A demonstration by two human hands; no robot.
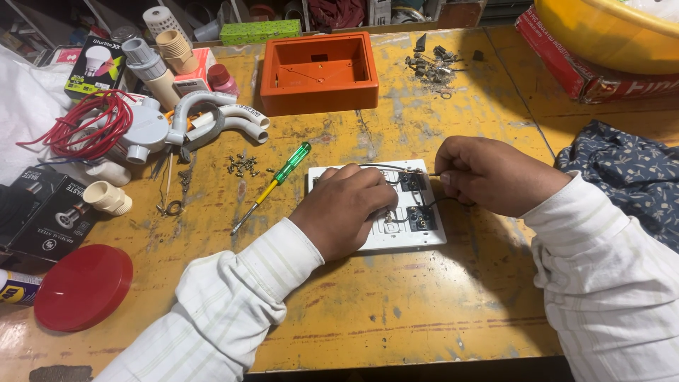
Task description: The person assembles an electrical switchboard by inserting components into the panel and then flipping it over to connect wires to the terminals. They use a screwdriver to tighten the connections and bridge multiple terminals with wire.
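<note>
Worn yellow tabletop (396,311), paint scratched and flaking. Far right, red rectangular carton (573,67) under a yellow tub (601,32). Far centre, orange plastic box (318,71), open and hollow. Left edge, glossy black cartons (42,212), a bulb carton (95,67) behind, red round lid (83,286) in front. Centre, white switch plate (424,230) lying back-up. Left hand (343,209) pressed flat on plate, grip loose, grasping nothing visible. Right hand (488,173) pinching a thin black wire (396,168) running over the plate. Beside, green-handled screwdriver (272,187); small screws (242,165) scattered.
</note>
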